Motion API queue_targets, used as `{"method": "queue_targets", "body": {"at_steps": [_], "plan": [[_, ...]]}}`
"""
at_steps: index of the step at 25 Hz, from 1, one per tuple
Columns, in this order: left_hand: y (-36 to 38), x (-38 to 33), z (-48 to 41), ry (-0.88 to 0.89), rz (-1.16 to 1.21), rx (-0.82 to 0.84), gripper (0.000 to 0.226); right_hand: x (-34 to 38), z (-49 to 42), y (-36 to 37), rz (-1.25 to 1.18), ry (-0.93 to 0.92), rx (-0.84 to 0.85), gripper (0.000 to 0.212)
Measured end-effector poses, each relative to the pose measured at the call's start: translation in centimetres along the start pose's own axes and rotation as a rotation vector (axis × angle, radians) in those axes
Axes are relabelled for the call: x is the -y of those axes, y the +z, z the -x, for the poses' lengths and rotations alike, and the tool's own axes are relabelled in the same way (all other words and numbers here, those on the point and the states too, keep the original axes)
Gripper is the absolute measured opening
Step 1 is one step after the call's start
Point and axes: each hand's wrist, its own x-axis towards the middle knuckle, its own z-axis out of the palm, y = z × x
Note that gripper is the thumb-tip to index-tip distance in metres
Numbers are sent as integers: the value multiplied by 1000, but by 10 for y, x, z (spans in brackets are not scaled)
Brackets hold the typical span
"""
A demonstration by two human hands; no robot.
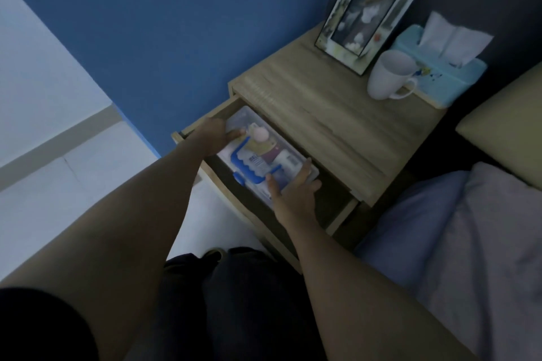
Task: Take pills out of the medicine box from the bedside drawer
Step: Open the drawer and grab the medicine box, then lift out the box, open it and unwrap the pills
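Observation:
The bedside drawer [337, 220] stands pulled out of the wooden nightstand [331, 114]. Inside it lies a clear plastic medicine box [246, 119] with a blue handle on its lid; bottles and packets show through the lid. My left hand [215, 138] grips the box's far left end, fingers over the lid edge. At the near right end, my right hand [296, 195] holds the box, thumb on the lid and fingers around the side. The pills themselves are hidden inside the box.
On the nightstand top stand a picture frame [366, 13], a white mug [388, 76] and a light blue tissue box [440, 73]. A bed with a grey-blue pillow [410, 220] lies to the right. A blue wall [176, 23] is on the left.

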Motion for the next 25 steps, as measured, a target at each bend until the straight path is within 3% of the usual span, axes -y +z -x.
{"method": "queue_targets", "body": {"at_steps": [5,10,13,16,20,25], "plan": [[-57,-32,29,5,8,-180,58,36,10,-48,-89,-99,-1,97],[-106,-80,27,-43,112,-228,53,58,-40,-107,-102,-210,-72,106],[-105,-94,12,-47,240,-234,49,55,-84,-134,-54,-278,-91,105],[-87,-97,-20,-61,340,-223,48,52,-129,-147,-2,-341,-150,89],[-69,-95,-61,-76,437,-241,53,58,-187,-146,163,-326,-79,90],[-62,-81,-92,-78,405,-294,54,64,-226,-133,182,-361,-50,85]]}}
